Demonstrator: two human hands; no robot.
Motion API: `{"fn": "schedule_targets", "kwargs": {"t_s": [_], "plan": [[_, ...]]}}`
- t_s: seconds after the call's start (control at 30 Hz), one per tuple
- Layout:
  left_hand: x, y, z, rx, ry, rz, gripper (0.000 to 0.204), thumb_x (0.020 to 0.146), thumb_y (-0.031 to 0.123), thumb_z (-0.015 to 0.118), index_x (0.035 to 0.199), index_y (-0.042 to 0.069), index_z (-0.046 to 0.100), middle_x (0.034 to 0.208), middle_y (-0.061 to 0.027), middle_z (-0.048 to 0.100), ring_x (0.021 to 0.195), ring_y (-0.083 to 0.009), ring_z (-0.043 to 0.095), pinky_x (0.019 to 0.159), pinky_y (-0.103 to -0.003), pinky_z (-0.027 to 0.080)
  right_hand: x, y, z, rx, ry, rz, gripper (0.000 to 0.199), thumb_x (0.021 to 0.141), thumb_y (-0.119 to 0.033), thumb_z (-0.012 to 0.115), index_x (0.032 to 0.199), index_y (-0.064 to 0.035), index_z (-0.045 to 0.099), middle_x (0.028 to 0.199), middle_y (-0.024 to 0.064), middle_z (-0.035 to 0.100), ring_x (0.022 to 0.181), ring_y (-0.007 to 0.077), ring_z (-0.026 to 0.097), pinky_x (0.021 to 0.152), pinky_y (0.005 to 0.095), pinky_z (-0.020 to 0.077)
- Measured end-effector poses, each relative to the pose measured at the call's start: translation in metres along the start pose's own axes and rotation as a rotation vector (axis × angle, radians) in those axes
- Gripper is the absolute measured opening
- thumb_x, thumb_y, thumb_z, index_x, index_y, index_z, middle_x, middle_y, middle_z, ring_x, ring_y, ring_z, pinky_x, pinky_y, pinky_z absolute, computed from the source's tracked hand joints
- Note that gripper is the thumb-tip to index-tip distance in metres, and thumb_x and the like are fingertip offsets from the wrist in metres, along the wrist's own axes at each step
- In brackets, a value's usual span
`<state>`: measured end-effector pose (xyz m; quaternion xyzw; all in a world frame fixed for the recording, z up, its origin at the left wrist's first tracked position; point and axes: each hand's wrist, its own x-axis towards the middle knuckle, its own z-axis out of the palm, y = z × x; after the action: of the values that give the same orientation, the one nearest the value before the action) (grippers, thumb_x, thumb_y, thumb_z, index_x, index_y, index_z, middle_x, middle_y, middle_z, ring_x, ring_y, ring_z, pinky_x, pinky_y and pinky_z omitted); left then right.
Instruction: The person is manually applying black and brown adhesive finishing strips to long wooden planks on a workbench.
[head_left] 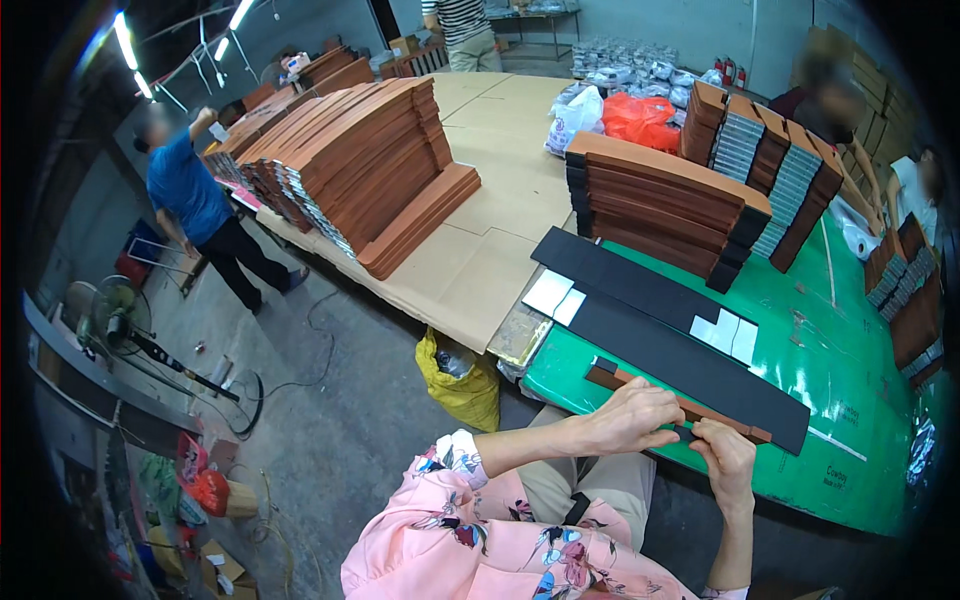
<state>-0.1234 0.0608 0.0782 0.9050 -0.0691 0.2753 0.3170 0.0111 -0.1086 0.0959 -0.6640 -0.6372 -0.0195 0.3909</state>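
Observation:
A narrow brown strip point(735, 420) with a dark far-left end stands on edge near the front of the green-covered table. My left hand point(635, 415) is closed on its middle, fingers pinched together. Just to the right, my right hand point(725, 458) is also closed on the strip, thumb and fingers bent. Between the two hands a small black piece point(685, 433) shows; which hand grips it I cannot make out. Right behind the strip lie long black panels point(660, 345), with white paper pieces point(725, 335) on them and more white pieces point(553, 297) at their left.
Stacked brown panels point(660, 205) stand behind the black ones, and a larger stack point(350, 160) is on the cardboard-covered table point(480, 270). Red bags point(640, 120) lie farther back. A yellow sack point(455, 385) sits on the floor. A person in blue point(195, 185) stands left.

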Motion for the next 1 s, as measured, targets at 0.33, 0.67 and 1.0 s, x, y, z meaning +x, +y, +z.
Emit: {"fn": "schedule_targets", "kwargs": {"t_s": [0.33, 0.67, 1.0], "plan": [[0.012, 0.006, 0.027, 0.145, 0.066, 0.152, 0.030, 0.069, 0.018, 0.074, 0.090, 0.007, 0.057, 0.083, -0.0030, 0.056, 0.075, -0.0178, 0.055, 0.068, -0.035, 0.036, -0.018, 0.005, -0.006, -0.164, 0.061, 0.039, 0.030, 0.061, -0.003, 0.075, 0.089, -0.0015, 0.065, 0.087, 0.0117, 0.065, 0.083, 0.0300, 0.064, 0.072, 0.0385, 0.0520], [0.018, -0.013, 0.055, 0.306, 0.035, 0.142, 0.047, 0.062, 0.017, 0.073, 0.106, 0.007, 0.060, 0.100, -0.0045, 0.062, 0.088, -0.0211, 0.059, 0.074, -0.039, 0.038, -0.074, 0.048, -0.058, -0.122, 0.376, 0.530, 0.026, 0.079, 0.005, 0.061, 0.104, 0.0012, 0.064, 0.113, 0.0153, 0.064, 0.111, 0.0282, 0.058, 0.095, 0.0365, 0.0439], [0.025, -0.027, 0.086, 0.406, -0.148, 0.011, 0.044, 0.070, 0.007, 0.067, 0.113, 0.007, 0.058, 0.112, -0.0090, 0.057, 0.102, -0.0249, 0.055, 0.085, -0.041, 0.039, -0.132, 0.105, -0.038, 0.639, 0.732, 0.942, 0.030, 0.086, -0.007, 0.064, 0.114, 0.0033, 0.061, 0.126, 0.0112, 0.056, 0.116, 0.0159, 0.051, 0.099, 0.0306, 0.0394]]}}
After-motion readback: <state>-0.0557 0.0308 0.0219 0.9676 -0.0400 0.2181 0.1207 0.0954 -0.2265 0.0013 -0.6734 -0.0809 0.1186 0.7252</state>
